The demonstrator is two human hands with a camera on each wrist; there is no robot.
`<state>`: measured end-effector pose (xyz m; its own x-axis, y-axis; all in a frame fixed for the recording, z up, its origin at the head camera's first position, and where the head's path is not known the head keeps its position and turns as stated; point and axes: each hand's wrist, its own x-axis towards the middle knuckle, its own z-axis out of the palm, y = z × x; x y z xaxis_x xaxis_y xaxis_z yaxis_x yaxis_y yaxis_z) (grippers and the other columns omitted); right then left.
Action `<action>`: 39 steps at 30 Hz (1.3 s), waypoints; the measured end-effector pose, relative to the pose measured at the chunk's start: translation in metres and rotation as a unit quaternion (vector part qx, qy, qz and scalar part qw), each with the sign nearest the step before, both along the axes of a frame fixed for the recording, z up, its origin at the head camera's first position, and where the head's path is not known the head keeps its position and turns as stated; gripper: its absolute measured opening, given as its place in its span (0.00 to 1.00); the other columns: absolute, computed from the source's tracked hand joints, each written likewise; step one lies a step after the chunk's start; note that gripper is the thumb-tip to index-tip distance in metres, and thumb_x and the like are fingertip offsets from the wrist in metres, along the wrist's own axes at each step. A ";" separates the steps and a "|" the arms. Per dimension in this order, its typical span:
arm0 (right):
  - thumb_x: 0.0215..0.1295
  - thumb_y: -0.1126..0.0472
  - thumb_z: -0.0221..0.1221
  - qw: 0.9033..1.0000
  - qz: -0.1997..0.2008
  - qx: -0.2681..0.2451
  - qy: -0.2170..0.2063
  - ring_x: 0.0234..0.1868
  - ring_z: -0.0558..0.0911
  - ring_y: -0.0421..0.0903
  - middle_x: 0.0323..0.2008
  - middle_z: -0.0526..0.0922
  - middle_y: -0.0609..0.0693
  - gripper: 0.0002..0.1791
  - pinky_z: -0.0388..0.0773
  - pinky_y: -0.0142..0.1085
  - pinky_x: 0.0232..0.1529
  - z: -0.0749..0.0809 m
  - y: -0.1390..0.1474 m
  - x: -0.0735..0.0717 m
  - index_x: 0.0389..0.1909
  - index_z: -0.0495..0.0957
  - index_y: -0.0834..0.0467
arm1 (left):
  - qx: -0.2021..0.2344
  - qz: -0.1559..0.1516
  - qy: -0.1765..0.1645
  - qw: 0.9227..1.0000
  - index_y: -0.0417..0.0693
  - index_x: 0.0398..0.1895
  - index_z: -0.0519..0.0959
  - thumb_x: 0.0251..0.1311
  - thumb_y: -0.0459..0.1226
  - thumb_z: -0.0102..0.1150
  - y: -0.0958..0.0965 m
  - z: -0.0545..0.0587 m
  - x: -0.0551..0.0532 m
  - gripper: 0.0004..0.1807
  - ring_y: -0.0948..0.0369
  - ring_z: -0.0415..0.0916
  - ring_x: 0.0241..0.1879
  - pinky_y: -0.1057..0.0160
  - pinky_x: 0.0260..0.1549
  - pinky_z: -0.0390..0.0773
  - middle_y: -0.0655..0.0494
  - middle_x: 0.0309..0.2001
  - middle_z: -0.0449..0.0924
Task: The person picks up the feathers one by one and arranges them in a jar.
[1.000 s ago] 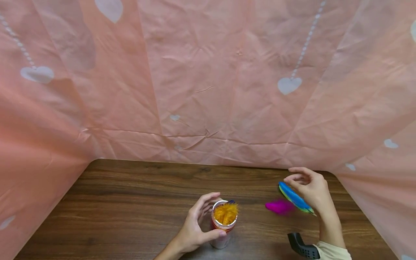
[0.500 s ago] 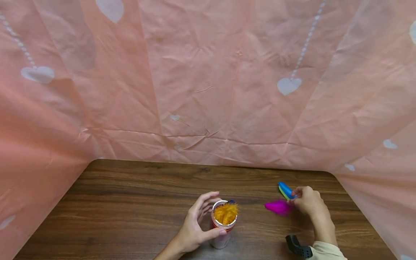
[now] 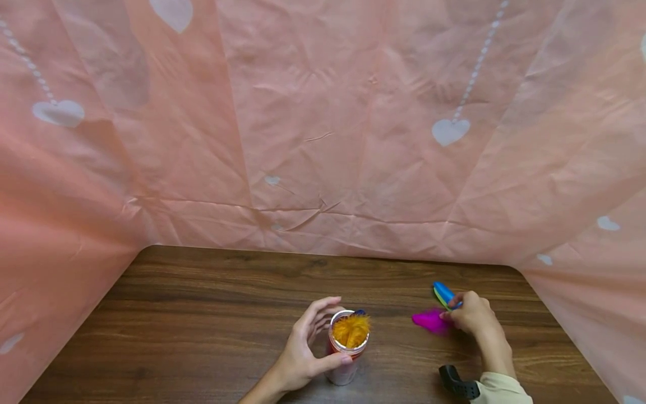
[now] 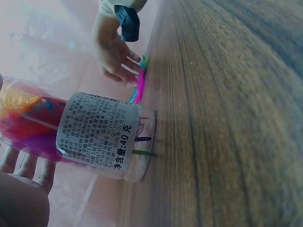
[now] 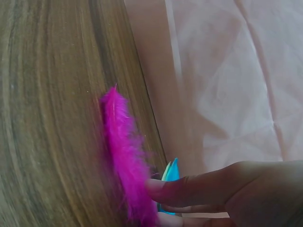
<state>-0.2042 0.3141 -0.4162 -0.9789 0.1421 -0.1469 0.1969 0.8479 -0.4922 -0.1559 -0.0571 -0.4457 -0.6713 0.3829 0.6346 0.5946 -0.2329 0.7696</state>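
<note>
My left hand (image 3: 301, 353) curls round a clear plastic jar (image 3: 343, 372) standing upright on the table, thumb on the near side. A fluffy orange feather (image 3: 351, 331) fills its mouth, beside a dark blue tip. Through the wall, in the left wrist view, red and purple feathers (image 4: 28, 123) show above a white printed label (image 4: 97, 130). Over at the right, my right hand (image 3: 478, 318) pinches the edge of a magenta feather (image 5: 120, 151) between thumb and fingers. Just behind lies a blue feather with a yellow-green edge (image 3: 444, 294), partly hidden by those fingers.
A brown wood-grain table (image 3: 212, 314) carries everything. Pink cloth with white hearts (image 3: 323, 140) hangs along the back and both sides. A black strap-like device (image 3: 458, 382) sits at the right wrist, by a cream sleeve (image 3: 502, 388).
My right hand has come down and left from above the blue feather to the magenta one. The left hand and jar have stayed in place.
</note>
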 end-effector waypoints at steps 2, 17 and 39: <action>0.55 0.60 0.73 1.000 0.002 -0.002 0.003 0.34 0.77 0.57 0.30 0.80 0.60 0.17 0.76 0.50 0.34 -0.001 -0.001 0.000 0.38 0.80 0.67 | 0.000 0.000 0.001 1.000 0.35 0.73 0.63 0.48 0.23 0.75 0.000 0.000 0.000 0.46 0.56 0.77 0.62 0.58 0.60 0.79 0.35 0.61 0.76; 0.53 0.68 0.69 1.000 -0.001 -0.012 0.022 0.32 0.77 0.55 0.29 0.81 0.57 0.14 0.75 0.45 0.31 0.000 -0.004 -0.001 0.41 0.82 0.68 | 0.010 -0.018 -0.071 0.997 0.28 0.72 0.60 0.50 0.23 0.75 0.001 0.004 0.002 0.47 0.61 0.76 0.61 0.62 0.61 0.77 0.31 0.60 0.76; 0.54 0.72 0.65 0.989 0.007 -0.055 0.135 0.30 0.79 0.44 0.28 0.86 0.53 0.16 0.73 0.33 0.28 0.005 -0.002 0.001 0.45 0.80 0.72 | 0.010 -0.020 -0.080 0.997 0.37 0.73 0.63 0.50 0.23 0.75 0.001 0.004 0.003 0.46 0.62 0.77 0.61 0.62 0.61 0.77 0.38 0.60 0.78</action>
<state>-0.2033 0.3123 -0.4112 -0.9864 0.1257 0.1056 0.0346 0.7883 -0.6143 -0.1528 -0.0559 -0.4413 -0.7493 0.4003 0.5276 0.4539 -0.2696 0.8493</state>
